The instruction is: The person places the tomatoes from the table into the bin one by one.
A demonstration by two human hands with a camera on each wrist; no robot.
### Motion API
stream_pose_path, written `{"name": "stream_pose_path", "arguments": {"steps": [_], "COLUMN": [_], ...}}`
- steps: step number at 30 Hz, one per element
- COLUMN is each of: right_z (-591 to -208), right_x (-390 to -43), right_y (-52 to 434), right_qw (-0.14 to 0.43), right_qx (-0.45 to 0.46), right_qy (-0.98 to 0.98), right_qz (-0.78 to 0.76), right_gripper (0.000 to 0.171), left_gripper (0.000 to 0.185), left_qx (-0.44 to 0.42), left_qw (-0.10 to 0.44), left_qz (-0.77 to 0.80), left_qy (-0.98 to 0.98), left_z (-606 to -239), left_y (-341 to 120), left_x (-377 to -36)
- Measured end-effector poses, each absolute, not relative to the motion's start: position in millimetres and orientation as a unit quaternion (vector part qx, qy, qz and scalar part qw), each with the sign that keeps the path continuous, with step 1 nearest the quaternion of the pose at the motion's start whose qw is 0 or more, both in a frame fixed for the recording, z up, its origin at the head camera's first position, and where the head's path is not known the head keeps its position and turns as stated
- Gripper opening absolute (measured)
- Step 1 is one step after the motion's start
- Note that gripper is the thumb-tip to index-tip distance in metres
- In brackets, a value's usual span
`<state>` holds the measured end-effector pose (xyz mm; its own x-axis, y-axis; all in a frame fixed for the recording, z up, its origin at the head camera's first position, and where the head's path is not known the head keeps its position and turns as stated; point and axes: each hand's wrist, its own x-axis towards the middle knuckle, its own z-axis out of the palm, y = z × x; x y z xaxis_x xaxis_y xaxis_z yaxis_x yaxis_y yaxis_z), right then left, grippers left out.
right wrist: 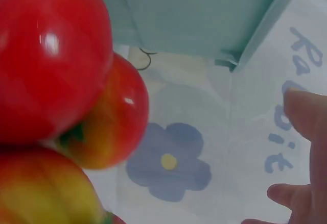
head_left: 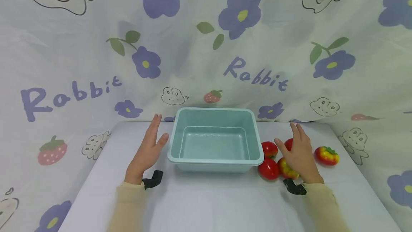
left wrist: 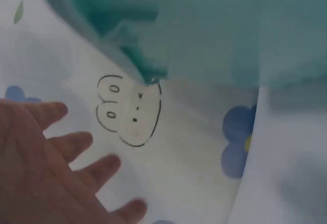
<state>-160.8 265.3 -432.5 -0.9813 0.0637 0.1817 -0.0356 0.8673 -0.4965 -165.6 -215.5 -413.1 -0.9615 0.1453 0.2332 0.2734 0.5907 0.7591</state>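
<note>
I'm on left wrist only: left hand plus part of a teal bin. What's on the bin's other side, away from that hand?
Observer: A cluster of red and red-yellow fruits, close beside the bin.
Operator: Is the right hand holding any?
Observer: No, its fingers are extended and grip nothing.
Operator: Any fruit apart from the cluster?
Observer: Yes, the head view shows a red-yellow one with a green top, beyond the right hand, farther from the bin.

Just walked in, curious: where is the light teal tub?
In the head view, the tub stands between the left hand and right hand, a red fruit close at its right.
</note>
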Motion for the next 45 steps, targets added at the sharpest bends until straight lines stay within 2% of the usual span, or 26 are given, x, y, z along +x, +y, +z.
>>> {"name": "stream_pose_path", "arguments": {"steps": [7, 16, 25, 33, 45], "right_z": [-445.0, -452.4, -465.7, -467.0, -460.0], "right_x": [-165.7, -169.2, -170.1, -175.9, -172.4], "right_y": [257.5, 243.8, 241.7, 237.5, 236.6], "right_qw": [0.033, -0.037, -0.086, -0.091, -0.058], "right_qx": [-0.020, -0.023, -0.004, -0.034, -0.074], "right_qy": [-0.950, -0.944, -0.951, -0.952, -0.940], "right_qz": [0.310, 0.328, 0.299, 0.290, 0.328], "right_gripper": [0.097, 0.101, 0.096, 0.089, 0.096], "left_gripper": [0.078, 0.076, 0.077, 0.076, 0.073], "left_qx": [-0.133, -0.145, -0.158, -0.167, -0.176], "left_qw": [0.050, 0.060, 0.060, 0.060, 0.062], "left_qz": [-0.493, -0.525, -0.536, -0.581, -0.591], "left_qy": [-0.859, -0.836, -0.827, -0.794, -0.784], "left_z": [-429.2, -446.5, -453.2, -456.7, -458.9], "left_y": [-203.8, -199.3, -192.9, -189.7, -190.2], "left_x": [-160.9, -157.4, -163.1, -166.9, -168.1]}}
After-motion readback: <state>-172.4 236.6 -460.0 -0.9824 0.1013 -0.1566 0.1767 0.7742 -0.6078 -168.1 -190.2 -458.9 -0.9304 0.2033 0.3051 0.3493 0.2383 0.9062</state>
